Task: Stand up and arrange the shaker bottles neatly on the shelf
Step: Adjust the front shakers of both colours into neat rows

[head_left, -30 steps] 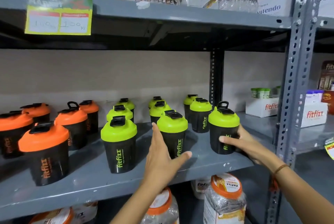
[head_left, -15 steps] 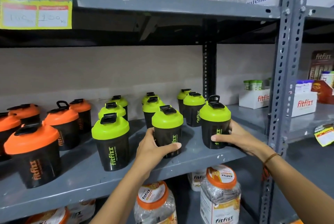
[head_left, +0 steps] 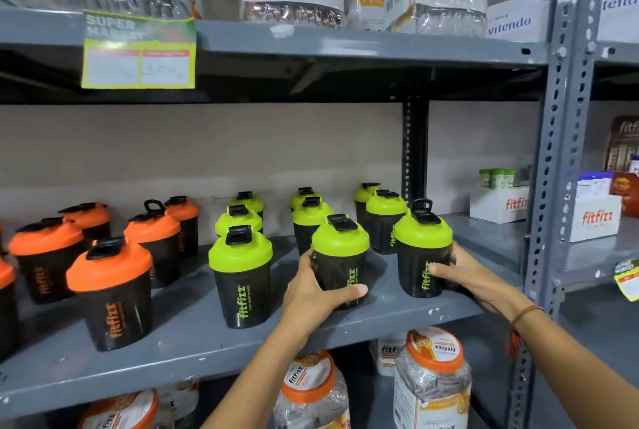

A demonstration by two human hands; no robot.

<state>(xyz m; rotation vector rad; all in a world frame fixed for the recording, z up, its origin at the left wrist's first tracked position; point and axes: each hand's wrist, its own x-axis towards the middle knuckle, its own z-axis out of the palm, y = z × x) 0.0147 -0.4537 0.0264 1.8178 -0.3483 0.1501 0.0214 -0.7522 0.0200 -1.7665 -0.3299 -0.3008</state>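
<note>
Fingers [head_left: 313, 257] round smooth, tapered dark-plastic, green-lidded shaker bottles [head_left: 340, 261].

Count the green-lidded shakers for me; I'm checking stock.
9: three columns of three. Left column; middle column, front one in the left hand; right column, front one in the right hand. More could hide behind.

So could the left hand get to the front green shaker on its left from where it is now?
Probably yes. The left hand grips the middle front green shaker; the front green shaker on its left stands just beside it with open shelf between, though the hand must let go first.
</note>
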